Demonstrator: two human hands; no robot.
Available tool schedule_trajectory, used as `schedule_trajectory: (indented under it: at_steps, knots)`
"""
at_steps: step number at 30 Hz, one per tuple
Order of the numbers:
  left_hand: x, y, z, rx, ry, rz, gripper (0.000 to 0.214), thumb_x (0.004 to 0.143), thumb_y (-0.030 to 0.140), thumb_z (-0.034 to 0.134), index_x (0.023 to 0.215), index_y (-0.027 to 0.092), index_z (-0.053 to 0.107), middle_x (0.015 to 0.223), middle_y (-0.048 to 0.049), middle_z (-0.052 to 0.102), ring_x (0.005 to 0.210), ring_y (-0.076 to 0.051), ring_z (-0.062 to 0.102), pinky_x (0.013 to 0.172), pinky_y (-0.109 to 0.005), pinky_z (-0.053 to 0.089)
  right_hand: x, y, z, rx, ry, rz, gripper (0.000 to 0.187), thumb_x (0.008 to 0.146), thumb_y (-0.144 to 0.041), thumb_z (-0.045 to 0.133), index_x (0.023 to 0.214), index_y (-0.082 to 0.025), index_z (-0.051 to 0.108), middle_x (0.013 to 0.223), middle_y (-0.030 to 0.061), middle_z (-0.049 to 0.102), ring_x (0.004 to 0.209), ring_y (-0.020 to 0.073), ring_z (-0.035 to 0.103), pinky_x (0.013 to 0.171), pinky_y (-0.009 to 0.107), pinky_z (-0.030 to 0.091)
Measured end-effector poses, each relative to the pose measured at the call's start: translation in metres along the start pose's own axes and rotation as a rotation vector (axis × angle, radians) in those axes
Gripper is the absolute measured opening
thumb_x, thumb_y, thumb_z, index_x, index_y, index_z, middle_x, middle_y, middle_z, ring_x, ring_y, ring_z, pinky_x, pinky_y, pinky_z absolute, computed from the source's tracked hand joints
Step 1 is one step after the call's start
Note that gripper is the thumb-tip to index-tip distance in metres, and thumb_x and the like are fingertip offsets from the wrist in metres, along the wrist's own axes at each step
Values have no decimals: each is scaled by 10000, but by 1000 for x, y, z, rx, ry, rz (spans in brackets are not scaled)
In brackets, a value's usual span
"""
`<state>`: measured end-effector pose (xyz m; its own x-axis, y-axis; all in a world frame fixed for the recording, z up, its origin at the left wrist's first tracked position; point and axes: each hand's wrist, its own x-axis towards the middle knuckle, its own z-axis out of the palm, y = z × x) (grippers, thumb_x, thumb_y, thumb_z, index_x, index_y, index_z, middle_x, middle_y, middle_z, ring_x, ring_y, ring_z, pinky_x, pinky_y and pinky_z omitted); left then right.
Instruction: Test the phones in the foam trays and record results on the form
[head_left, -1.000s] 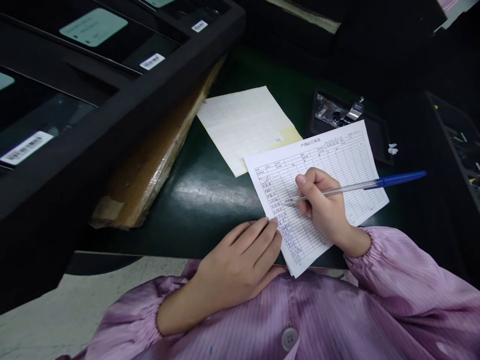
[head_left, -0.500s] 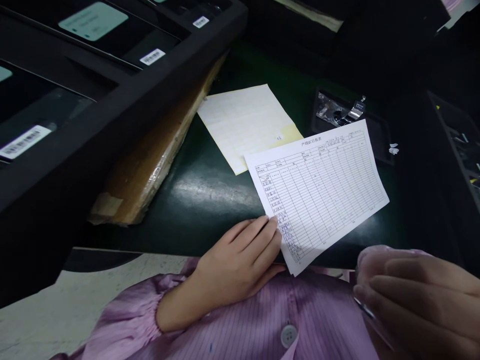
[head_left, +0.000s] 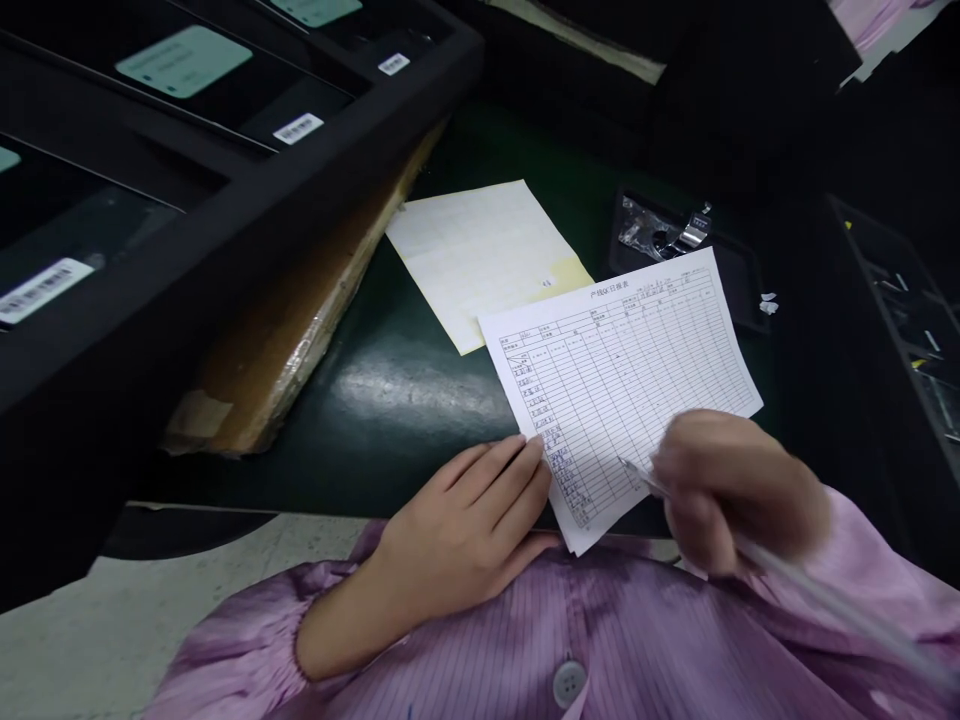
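Observation:
A printed form (head_left: pixel 622 370) with a grid and handwritten entries in its left column lies on the dark green table, its lower corner reaching the front edge. My left hand (head_left: pixel 469 520) rests palm down beside it, fingers stretched out and fingertips touching its left edge. Over the form's lower right part, my right hand (head_left: pixel 739 490), smeared by motion, is closed around a pen (head_left: pixel 810 585). The pen's tip points down and left towards the grid; whether it touches the paper I cannot tell. A yellowish-white sheet (head_left: pixel 480 250) lies behind the form, partly covered by it.
On the left, a black tray (head_left: pixel 360 130) holds dark flat devices with barcode labels, above a tape-wrapped brown board (head_left: pixel 300 330). A small black tray (head_left: pixel 739 265) with a clear bag and a metal piece lies behind the form. Another black tray (head_left: pixel 900 260) stands at right.
My right hand has come in from the lower right over the form, bringing the pen tip above the grid. My left hand keeps its place at the form's edge. The view has shifted slightly.

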<state>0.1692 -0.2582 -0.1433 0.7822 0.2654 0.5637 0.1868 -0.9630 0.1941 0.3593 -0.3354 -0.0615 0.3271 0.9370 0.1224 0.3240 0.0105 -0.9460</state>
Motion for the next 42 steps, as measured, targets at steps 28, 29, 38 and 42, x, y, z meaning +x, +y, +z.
schedule_trajectory:
  at_steps: [28, 29, 38, 42]
  knots:
    - [-2, 0, 4, 34, 90, 86, 313, 948, 369, 613, 1089, 98, 683, 1121, -86, 747, 1090, -223, 667, 930, -350, 528, 44, 55, 9, 309, 247, 142, 155, 903, -340, 623, 820, -211, 650, 416, -97, 401, 351, 64, 298, 381, 219, 208]
    - [-3, -1, 4, 30, 101, 102, 292, 937, 356, 634, 1083, 108, 685, 1109, -70, 752, 1085, -215, 669, 922, -343, 531, 44, 54, 9, 306, 240, 139, 159, 903, -344, 627, 820, -211, 650, 420, -97, 403, 349, 64, 302, 378, 218, 210]
    - [-2, -1, 3, 12, 90, 110, 259, 925, 328, 656, 1077, 120, 686, 1113, -53, 751, 1050, -209, 679, 860, -342, 540, 41, 50, 11, 262, 175, 125, 179, 930, -364, 628, 849, -206, 649, 428, -98, 434, 354, 61, 336, 369, 193, 258]
    - [-1, -1, 3, 0, 94, 102, 263, 922, 324, 659, 1082, 116, 686, 1108, -55, 749, 1047, -210, 678, 866, -343, 538, 32, 47, 16, 274, 62, 136, 241, 936, -419, 637, 810, -222, 579, 444, -90, 497, 358, 69, 395, 358, 184, 280]
